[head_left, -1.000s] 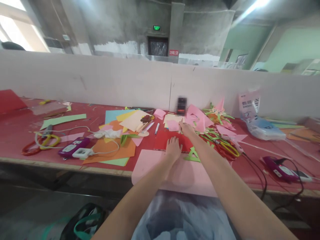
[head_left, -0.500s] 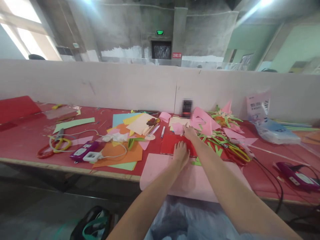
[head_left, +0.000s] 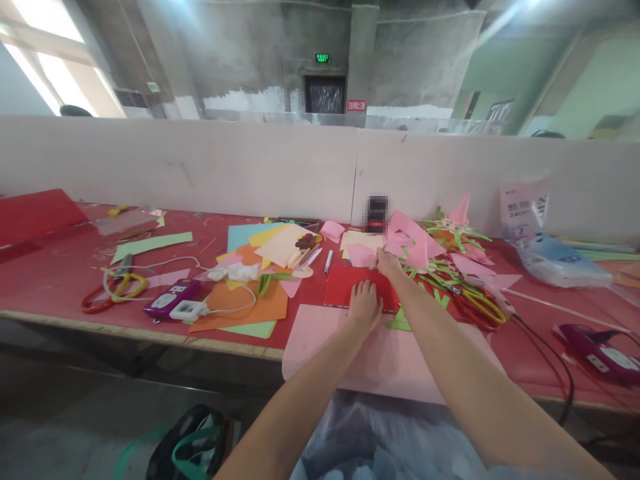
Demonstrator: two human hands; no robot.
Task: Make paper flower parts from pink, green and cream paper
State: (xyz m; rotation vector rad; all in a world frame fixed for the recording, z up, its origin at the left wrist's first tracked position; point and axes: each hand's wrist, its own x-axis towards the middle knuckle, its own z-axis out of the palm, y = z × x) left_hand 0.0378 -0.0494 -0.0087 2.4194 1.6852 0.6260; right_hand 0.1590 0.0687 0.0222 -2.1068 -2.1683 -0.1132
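I'd press evenly on the red card [head_left: 339, 288] with my left hand [head_left: 365, 305], fingers slightly spread; right hand [head_left: 389, 262]'s by pink paper [head_left: 360, 255], can't tell if pinching.

On the worktop [head_left: 45, 280], a card [head_left: 341, 287] lies behind a large sheet [head_left: 317, 347], beneath the left hand [head_left: 366, 304]. A pen [head_left: 328, 262] lies left of the card, scissors [head_left: 124, 274] farther left; a plastic packet [head_left: 555, 261] sits far right, before a partition [head_left: 225, 167].

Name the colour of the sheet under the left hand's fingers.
Red; the sheet shows best in the head view.
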